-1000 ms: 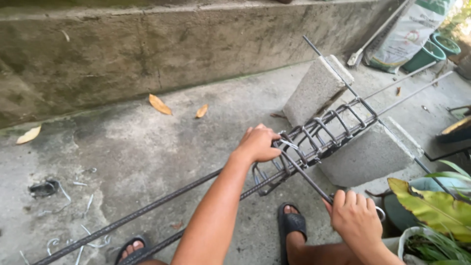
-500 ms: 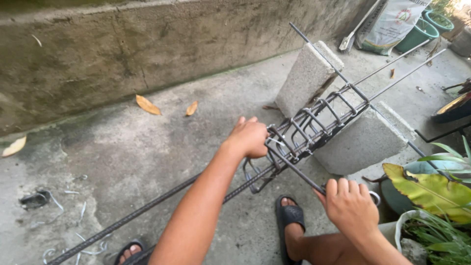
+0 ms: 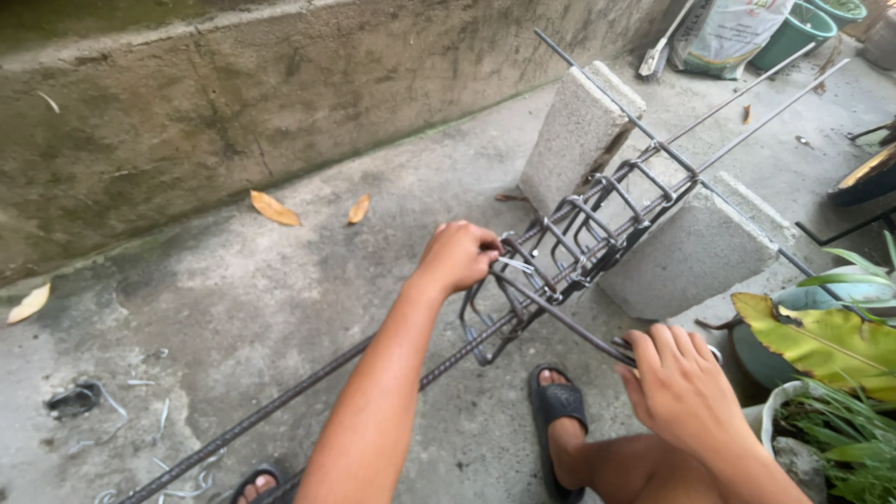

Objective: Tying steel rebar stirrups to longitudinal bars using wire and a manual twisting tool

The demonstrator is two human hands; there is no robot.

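Rebar cage (image 3: pixel 569 247) lay raised off the concrete floor (image 3: pixel 280 308), its far end resting across two grey concrete blocks (image 3: pixel 695 247), apparently so the bars sat at working height and could be reached all round. Left hand (image 3: pixel 459 255) was clenched at the nearest stirrup (image 3: pixel 495 313), fingers closed over a bit of thin tie wire (image 3: pixel 515 265) where stirrup met long bar, seemingly pinning the joint so it would not slip. Right hand (image 3: pixel 686 387) grasped the handle end of a slim dark metal rod-like tool (image 3: pixel 560 317), angled up toward the same joint; its tip was hidden among the bars. Long bars (image 3: pixel 308 392) ran back past the sandalled foot (image 3: pixel 557 411). Outward: snipped wire scraps (image 3: pixel 112 411) on the floor at left, dry leaves (image 3: pixel 273 208) by the stained wall (image 3: pixel 233 103), potted plants (image 3: pixel 831 373) at right.
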